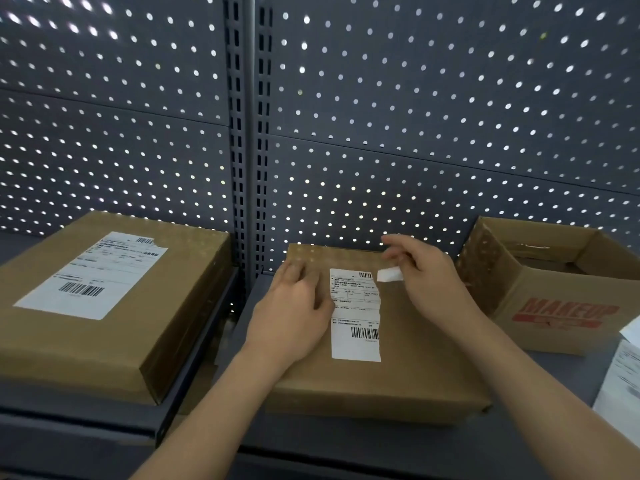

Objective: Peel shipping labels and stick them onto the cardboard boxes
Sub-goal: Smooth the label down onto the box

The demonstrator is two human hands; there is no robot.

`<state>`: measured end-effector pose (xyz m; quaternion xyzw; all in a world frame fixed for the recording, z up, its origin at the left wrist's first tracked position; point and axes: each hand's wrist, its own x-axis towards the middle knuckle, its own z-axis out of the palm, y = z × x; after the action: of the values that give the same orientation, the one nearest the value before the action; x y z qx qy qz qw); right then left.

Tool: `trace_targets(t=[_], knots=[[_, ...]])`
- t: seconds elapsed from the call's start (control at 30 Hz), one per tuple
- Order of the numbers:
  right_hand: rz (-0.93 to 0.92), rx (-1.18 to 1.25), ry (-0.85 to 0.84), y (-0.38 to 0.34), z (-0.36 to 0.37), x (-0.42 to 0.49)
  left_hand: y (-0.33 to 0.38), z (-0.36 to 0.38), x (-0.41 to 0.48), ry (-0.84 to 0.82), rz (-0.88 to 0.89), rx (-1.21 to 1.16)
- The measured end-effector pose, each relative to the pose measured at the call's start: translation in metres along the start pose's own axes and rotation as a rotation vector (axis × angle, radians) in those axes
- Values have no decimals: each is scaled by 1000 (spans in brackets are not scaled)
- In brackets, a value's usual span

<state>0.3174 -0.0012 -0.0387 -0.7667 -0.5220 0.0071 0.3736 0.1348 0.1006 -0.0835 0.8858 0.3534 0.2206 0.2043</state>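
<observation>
A flat cardboard box (408,368) lies on the shelf in front of me. A white shipping label (356,327) with barcodes is on its top; the label's right edge looks torn. My left hand (294,313) rests flat on the box, fingers over the label's left side. My right hand (426,275) hovers above the box's far right and pinches a small white scrap of paper (389,274). A second flat box (145,327) sits to the left with a large label (93,275) stuck on its top.
An open cardboard box (554,306) printed MAKEUP stands at the right. White label sheets (623,375) lie at the right edge. A grey pegboard wall (415,116) with a slotted upright post (247,133) backs the grey shelf (381,441).
</observation>
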Motion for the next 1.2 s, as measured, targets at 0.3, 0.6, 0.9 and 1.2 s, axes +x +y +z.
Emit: trace_targets(t=[0.3, 0.6, 0.9, 1.2], knots=[[79, -12, -37, 2, 19, 20, -5, 7, 2, 44, 28, -13], [-76, -83, -93, -15, 32, 28, -8, 10, 4, 22, 2, -17], [-143, -190, -321, -15, 48, 29, -4, 6, 2, 19, -18, 2], [-359, -317, -291, -19, 51, 28, -2, 5, 1, 29, -23, -2]])
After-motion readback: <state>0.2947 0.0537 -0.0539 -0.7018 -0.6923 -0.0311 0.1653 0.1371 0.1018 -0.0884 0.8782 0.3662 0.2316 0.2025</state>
